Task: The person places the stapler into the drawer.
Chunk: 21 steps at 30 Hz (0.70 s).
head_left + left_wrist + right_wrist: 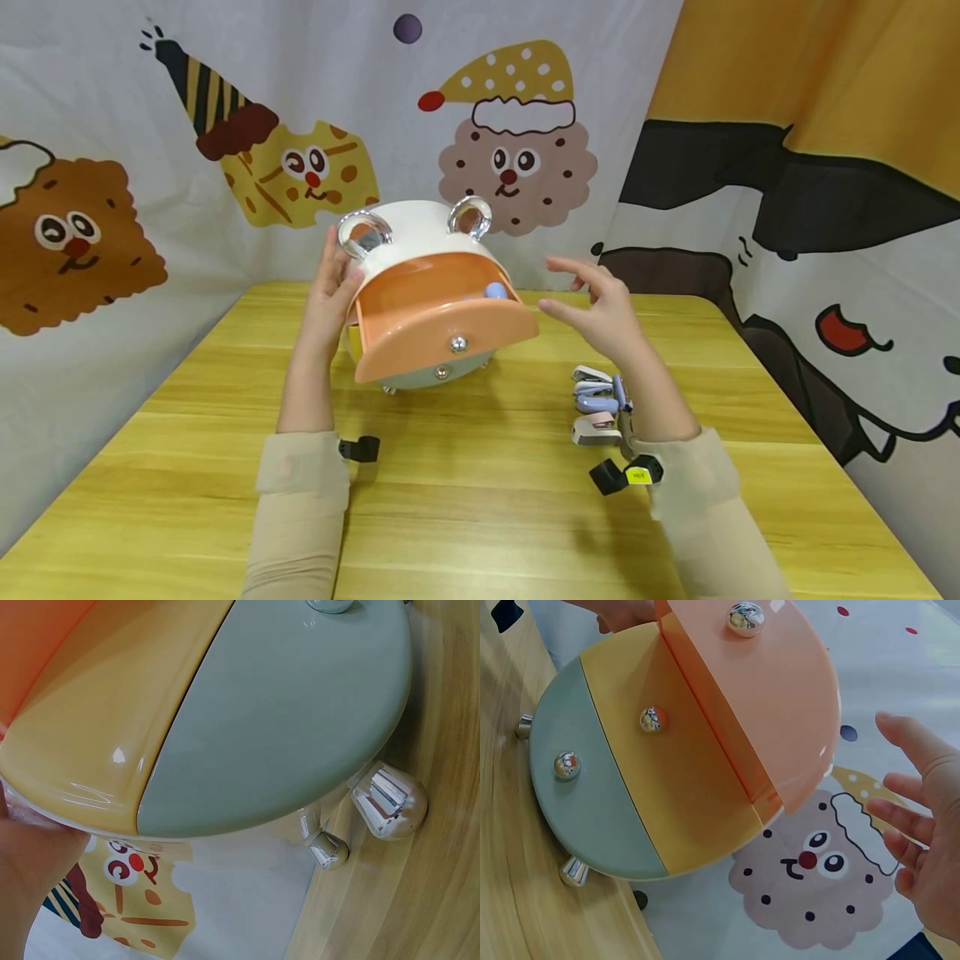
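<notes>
Wood table (465, 508), cartoon curtain (300, 67) behind. Round drawer box (420, 221) toward table's far edge, top drawer (442, 337) pulled out, wood stretching in front. Left hand (327, 287) curled round box's left side. Right hand (600, 308) holds nothing, fingers spread, near drawer's right end. Staplers (597, 405) beside right forearm.

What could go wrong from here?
1. The top drawer is pulled out and only the left hand holds the box, so a bump on the drawer might tip it forward.
2. The blue item near the drawer's right end might slide or get caught if the drawer is shoved in.
3. The right forearm is close to the staplers in the head view; lowering it could knock them.
</notes>
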Motion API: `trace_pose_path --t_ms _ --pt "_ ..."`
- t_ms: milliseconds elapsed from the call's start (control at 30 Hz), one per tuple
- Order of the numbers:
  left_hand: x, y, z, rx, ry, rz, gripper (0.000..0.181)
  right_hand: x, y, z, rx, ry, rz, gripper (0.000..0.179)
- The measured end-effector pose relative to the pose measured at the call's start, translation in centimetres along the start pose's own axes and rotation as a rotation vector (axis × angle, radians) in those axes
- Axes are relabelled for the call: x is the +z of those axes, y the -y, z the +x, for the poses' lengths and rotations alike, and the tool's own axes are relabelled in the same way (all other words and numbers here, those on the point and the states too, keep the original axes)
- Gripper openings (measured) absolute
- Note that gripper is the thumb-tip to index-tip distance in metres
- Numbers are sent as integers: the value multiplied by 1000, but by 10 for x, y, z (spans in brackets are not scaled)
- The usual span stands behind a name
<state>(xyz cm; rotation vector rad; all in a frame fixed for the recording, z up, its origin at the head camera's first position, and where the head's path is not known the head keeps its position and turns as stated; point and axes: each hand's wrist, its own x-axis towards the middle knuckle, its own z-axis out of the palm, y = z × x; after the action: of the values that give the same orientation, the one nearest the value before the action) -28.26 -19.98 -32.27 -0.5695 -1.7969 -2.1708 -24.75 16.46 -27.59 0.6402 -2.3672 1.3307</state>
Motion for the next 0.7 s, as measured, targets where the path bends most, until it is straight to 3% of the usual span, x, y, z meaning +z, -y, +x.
trace_pose_path --t_ms 333,700 --pt "0 0 0 -14 3 -1 68 -12 -14 -25 33 30 -54 55" --pt "-1 0 1 -15 8 -5 68 -22 -46 -42 109 56 -101 59"
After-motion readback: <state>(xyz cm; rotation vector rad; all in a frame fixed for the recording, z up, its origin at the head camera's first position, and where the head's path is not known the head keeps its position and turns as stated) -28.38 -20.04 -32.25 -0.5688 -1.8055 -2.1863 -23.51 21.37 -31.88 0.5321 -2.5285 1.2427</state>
